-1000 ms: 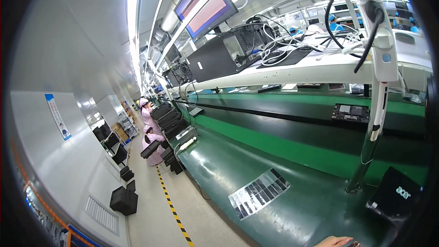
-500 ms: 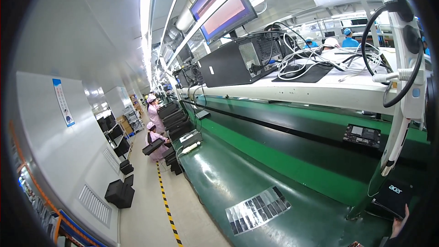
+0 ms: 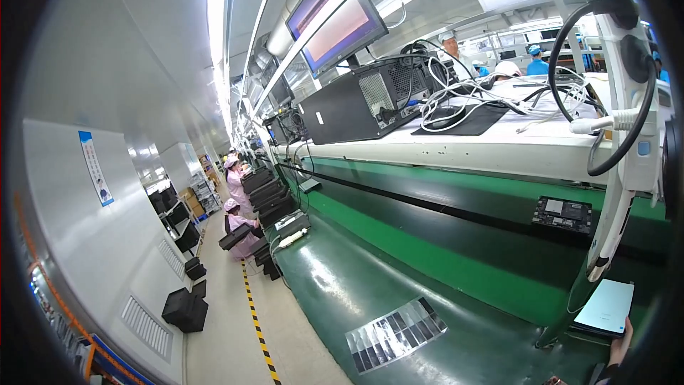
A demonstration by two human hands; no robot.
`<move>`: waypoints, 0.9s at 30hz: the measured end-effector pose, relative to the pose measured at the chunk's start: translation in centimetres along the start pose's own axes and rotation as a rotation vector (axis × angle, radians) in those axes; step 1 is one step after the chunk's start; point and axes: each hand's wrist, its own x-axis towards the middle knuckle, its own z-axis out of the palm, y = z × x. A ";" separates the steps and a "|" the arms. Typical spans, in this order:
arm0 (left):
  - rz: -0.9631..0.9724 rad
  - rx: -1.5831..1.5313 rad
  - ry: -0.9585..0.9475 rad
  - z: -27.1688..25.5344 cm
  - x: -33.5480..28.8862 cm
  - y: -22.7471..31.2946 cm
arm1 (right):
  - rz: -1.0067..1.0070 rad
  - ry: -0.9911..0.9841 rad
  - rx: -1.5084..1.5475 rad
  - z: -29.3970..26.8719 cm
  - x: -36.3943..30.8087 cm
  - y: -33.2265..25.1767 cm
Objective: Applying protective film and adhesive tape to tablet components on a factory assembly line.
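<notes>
At the lower right, my right hand (image 3: 620, 343) is closed on the lower right edge of a tablet (image 3: 606, 306). Its screen is lit pale white-green, with small text that I cannot make out. One finger lies along the tablet's edge, while the rest of the hand is partly hidden below it. The tablet is tilted beside the foot of a green post (image 3: 581, 289), above the green bench. My left hand does not show. A small reddish thing at the bottom edge is too cut off to name.
A sheet with dark rectangles (image 3: 396, 334) lies on the green bench (image 3: 320, 292). A bare circuit board (image 3: 563, 214) rests farther back on the dark strip. The shelf above carries a computer tower (image 3: 356, 103) and tangled cables (image 3: 456, 96). Two people in pink (image 3: 241, 232) work far left.
The tablet's screen has gone from dark with a light logo to bright. My hand still grips its edge. The view has shifted slightly, and another capped person shows in the background.
</notes>
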 end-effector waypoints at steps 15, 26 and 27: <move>-0.066 -0.017 0.075 0.7 0.0 0.0 | 0.222 -0.086 0.316 5.9 0.2 -3.9; -0.203 0.131 0.021 0.7 1.3 -0.8 | 0.333 -0.149 0.282 9.7 0.0 -7.8; -0.201 0.138 0.024 1.0 1.4 -1.1 | 0.328 -0.152 0.288 9.8 0.1 -7.9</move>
